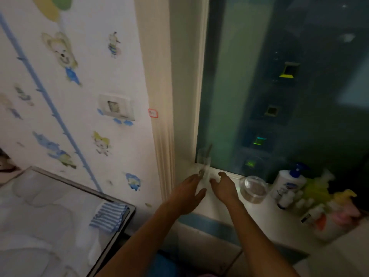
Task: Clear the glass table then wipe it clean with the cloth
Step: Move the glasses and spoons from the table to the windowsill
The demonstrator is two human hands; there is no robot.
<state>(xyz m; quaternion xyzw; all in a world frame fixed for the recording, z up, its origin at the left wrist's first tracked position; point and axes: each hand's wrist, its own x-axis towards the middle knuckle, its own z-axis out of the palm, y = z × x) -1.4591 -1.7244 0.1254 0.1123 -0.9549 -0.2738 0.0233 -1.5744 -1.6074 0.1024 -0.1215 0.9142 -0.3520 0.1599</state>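
Both hands reach out over the white window sill (219, 208), a small gap between them. Left hand (186, 193): fingers straight and spread, fingertips beside a clear drinking glass (204, 163); blur hides whether they touch it. Right hand (224, 186): fingers loosely bent, holding nothing, just right of the same glass.

Near left: glass table (50, 216), dark-framed, pale shapes showing through its top. Striped blue-and-white cloth (108, 215), folded, lying on the table's right edge, well apart from both hands.

Middle, on the sill: the drinking glass, upright in the left corner against the window frame, with something thin standing inside it. Clear round glass bowl (253, 188), just right of the right hand.

Far right on the sill: white pump bottle (287, 182) with a blue pump head, then a huddle of small bottles (311, 208) and coloured items, blurred.

Far: dark window pane (279, 86); to the left, a wall with cartoon animal stickers (63, 56) and a wall switch (115, 106).
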